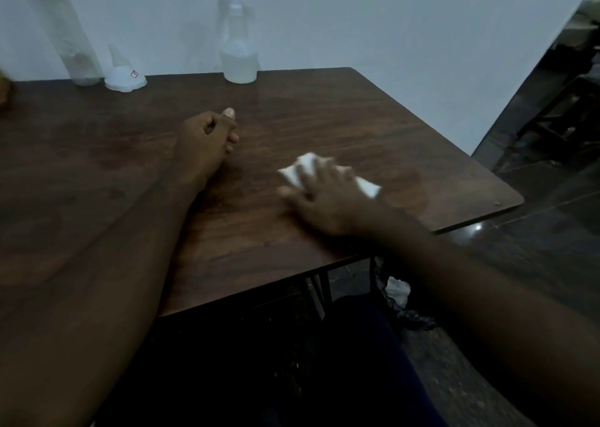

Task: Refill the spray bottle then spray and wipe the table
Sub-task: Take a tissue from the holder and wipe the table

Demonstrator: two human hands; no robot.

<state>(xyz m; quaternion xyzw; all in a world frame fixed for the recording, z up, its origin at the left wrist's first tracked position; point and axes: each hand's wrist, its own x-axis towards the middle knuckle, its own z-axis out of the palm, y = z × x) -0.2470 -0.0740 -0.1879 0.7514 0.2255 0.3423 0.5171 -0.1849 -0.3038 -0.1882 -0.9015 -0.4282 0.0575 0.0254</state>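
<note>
A clear spray bottle (238, 45) with a white trigger head stands at the far edge of the dark wooden table (373, 128), partly filled with pale liquid. My right hand (328, 196) presses flat on a white cloth (300, 168) on the right part of the table, fingers spread over it. The hand and cloth look motion-blurred. My left hand (206, 141) rests on the table's middle with fingers curled and thumb up, holding nothing.
A tall clear bottle (69, 37) and a white funnel (123, 72) stand at the table's far left by the wall. The table's right corner (516, 199) borders a dark tiled floor. A crumpled white tissue (397, 290) lies in a bag below the table.
</note>
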